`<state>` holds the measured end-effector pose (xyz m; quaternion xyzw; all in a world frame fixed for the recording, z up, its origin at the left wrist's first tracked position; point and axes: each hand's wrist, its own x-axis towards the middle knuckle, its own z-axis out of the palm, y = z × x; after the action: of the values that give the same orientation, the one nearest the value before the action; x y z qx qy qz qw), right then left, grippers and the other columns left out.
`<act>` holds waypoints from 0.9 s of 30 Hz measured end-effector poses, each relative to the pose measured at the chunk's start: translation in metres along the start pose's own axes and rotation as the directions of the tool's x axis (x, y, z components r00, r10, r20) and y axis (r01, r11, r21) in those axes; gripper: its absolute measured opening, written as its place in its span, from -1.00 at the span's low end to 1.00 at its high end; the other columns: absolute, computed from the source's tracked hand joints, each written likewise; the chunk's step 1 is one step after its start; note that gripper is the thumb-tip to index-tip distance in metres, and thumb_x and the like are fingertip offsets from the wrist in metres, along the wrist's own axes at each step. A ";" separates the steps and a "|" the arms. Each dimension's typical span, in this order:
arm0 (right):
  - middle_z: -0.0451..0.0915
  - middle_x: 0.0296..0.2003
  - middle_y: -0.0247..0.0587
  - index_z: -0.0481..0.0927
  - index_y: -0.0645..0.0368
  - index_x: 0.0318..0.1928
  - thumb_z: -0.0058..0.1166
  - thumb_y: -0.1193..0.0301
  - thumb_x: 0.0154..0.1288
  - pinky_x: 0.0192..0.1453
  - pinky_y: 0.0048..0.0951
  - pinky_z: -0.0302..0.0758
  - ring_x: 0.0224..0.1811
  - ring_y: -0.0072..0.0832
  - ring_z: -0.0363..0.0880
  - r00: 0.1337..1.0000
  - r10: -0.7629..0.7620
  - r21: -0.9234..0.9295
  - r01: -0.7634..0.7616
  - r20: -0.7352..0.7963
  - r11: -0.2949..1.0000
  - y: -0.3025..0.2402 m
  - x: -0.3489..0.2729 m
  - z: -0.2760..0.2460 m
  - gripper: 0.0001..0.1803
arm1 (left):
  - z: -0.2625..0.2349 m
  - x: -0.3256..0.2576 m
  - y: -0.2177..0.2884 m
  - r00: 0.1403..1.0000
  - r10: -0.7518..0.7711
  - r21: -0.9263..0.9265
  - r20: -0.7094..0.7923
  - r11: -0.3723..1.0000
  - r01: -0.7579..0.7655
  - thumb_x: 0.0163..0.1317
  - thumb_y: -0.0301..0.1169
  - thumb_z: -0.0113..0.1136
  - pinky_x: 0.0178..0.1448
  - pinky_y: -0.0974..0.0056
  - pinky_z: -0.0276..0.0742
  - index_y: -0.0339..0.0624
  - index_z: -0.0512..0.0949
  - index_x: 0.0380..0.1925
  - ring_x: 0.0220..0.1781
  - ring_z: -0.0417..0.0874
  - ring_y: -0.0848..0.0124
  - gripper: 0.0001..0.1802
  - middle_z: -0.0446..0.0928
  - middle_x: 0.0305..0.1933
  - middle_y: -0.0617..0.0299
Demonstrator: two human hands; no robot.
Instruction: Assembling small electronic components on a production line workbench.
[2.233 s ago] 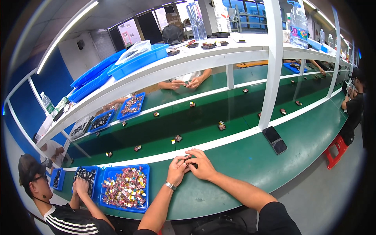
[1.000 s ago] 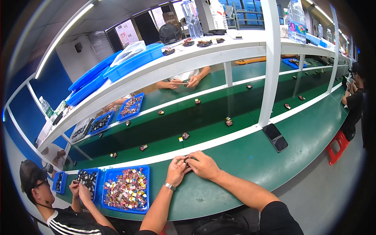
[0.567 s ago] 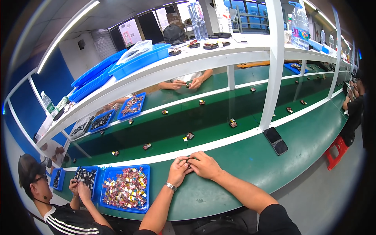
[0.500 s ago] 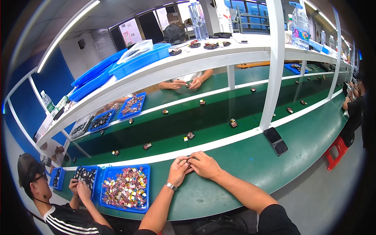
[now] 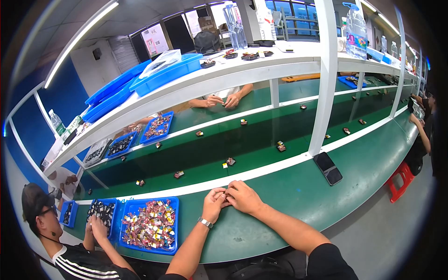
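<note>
My left hand point(image 5: 213, 205), with a metal-banded watch on its wrist, and my right hand point(image 5: 244, 198) meet over the green bench. Their fingertips pinch a small dark part point(image 5: 227, 196) between them; the fingers cover most of it, so its kind cannot be made out. Left of my left forearm lies a blue tray point(image 5: 176, 224) heaped with small pink, yellow and white wrapped-looking pieces. Beyond it sits another blue tray point(image 5: 115, 205) of black parts, where a co-worker's hands point(image 5: 95, 228) are working.
A dark phone point(image 5: 328, 169) lies right of my hands beside a white post point(image 5: 322, 116). Behind the white rail, a dark green conveyor belt point(image 5: 252, 149) carries several small assemblies. Another person's hands point(image 5: 224, 101) work across it. Overhead, a white shelf point(image 5: 298, 53) holds bottles and blue trays.
The small assemblies on the belt have shifted slightly to the right. My hands stay in nearly the same place, fingers still together. The co-worker's hands at left have moved slightly.
</note>
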<state>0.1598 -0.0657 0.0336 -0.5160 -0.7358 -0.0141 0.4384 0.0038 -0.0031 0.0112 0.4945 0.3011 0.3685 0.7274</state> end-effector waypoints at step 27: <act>0.48 -0.33 -0.25 0.52 0.14 -0.38 0.16 0.44 0.10 -0.23 -0.28 0.56 -0.26 -0.30 0.53 0.994 -0.104 -0.162 0.105 0.016 0.981 0.010 0.001 0.006 -0.90 | 0.002 0.000 0.001 0.999 -0.001 -0.024 0.034 1.000 0.002 0.38 -0.57 -0.02 -0.02 0.27 0.69 -0.29 0.38 -0.06 -0.13 0.67 0.38 -0.84 0.61 -0.17 0.13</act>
<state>0.1636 -0.0575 0.0261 -0.5106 -0.7600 -0.0949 0.3908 0.0049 -0.0041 0.0127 0.4916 0.2847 0.3631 0.7386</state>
